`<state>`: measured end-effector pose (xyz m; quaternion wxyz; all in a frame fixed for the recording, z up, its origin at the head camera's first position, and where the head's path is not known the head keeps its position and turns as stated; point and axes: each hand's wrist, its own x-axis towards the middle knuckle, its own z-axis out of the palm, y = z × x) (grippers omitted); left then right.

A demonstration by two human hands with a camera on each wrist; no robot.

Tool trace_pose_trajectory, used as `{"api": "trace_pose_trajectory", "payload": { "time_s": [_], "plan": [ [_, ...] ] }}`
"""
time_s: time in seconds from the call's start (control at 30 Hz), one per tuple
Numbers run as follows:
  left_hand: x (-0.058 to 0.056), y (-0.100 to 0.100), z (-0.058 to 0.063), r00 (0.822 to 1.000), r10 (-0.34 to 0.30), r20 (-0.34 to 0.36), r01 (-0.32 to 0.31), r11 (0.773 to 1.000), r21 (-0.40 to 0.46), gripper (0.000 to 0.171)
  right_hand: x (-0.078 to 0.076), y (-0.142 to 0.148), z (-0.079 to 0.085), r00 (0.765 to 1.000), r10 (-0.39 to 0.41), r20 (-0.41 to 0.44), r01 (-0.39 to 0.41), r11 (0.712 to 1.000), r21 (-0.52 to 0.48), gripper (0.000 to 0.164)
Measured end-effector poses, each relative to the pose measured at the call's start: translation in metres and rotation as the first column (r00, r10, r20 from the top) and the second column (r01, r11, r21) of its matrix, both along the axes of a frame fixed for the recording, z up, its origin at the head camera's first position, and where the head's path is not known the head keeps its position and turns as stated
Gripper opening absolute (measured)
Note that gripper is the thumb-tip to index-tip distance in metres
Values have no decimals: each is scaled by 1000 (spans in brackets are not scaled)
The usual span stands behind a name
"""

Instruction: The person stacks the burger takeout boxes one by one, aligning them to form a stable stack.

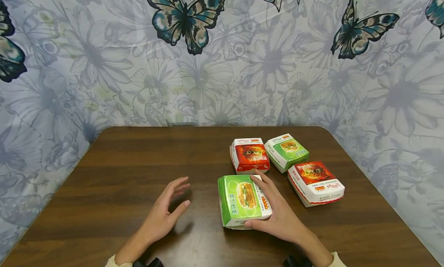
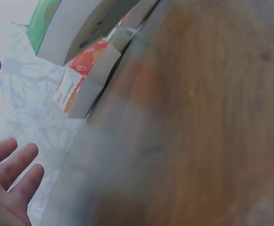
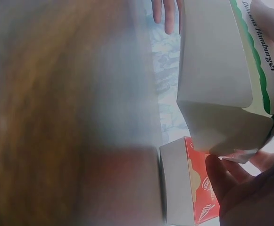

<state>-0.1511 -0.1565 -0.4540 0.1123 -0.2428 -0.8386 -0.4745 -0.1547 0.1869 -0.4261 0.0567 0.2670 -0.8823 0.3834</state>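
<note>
My right hand (image 1: 274,209) grips a green-and-white hamburger box (image 1: 239,199) from its right side, thumb at the near edge and fingers over the far one. The right wrist view shows background between this carton (image 3: 217,56) and the tabletop, so it is held slightly raised. To its left, my left hand (image 1: 166,213) hovers with fingers apart, holding nothing, its palm facing the carton. In the left wrist view its spread fingers (image 2: 21,165) are apart from the box (image 2: 80,28).
A red box (image 1: 251,155) sits just behind the held one. Another green box (image 1: 288,151) stands at the back right, beside a red-and-white box (image 1: 315,184). All rest on the brown wooden table (image 1: 145,159), whose far edge meets a butterfly-patterned cloth (image 1: 222,78).
</note>
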Motion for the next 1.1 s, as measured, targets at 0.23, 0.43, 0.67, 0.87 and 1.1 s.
{"api": "trace_pose_trajectory", "payload": {
  "time_s": [0.23,0.43,0.67,0.87,1.1],
  "plan": [
    [2,4,1,1000,-3,-1,3,1000,12,61,1,-3,2,1000,0,10,0,1000,0,102],
    [5,11,2,1000,-2,14,1,1000,29,65,2,-6,1,1000,7,16,-7,1000,5,102],
    [6,13,4,1000,-7,18,6,1000,28,64,3,-8,1,1000,9,20,-9,1000,-4,103],
    [5,14,7,999,-42,31,41,999,25,63,2,-8,2,1000,1,10,-1,1000,1,103],
    [7,15,5,998,-49,49,47,998,33,64,2,-10,2,1000,0,3,0,1000,14,103]
  ]
}}
